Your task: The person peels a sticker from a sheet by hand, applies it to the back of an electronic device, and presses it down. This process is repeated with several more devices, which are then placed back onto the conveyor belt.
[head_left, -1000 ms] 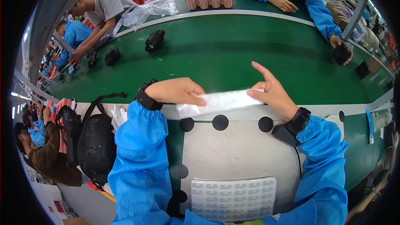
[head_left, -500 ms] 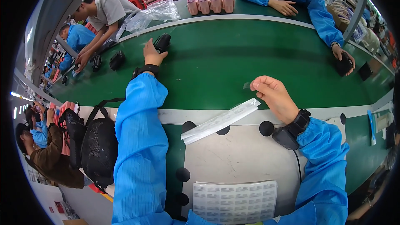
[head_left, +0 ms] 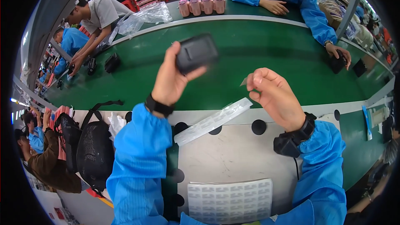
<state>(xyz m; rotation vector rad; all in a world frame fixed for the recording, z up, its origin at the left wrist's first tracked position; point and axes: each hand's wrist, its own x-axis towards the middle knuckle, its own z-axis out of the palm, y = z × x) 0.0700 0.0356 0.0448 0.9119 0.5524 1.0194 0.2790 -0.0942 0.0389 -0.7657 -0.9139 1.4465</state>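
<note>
Raised over the green work surface [head_left: 233,46], my left hand [head_left: 168,81] grips a black, rounded box-shaped device [head_left: 198,53], slightly blurred. My right hand [head_left: 277,98] pinches a small, clear sticker [head_left: 244,82] between thumb and fingertips, to the right of the device and apart from it. Below the hands a white strip of labels [head_left: 214,121] lies slantwise across the edge of the pale board [head_left: 233,154]. Close to my body rests a sheet [head_left: 229,202] printed with rows of small labels.
More black devices [head_left: 112,63] lie far left, near a person in grey [head_left: 104,12]. Across the surface, a person in blue [head_left: 308,12] holds another black device [head_left: 338,62]. Pink cases [head_left: 202,4] stand at the back. A black mesh bag [head_left: 96,150] sits left of my arm.
My left hand has taken hold of the black device on the green surface, lifted it and brought it nearer and to the right. The right hand keeps its pinch on the sticker.
</note>
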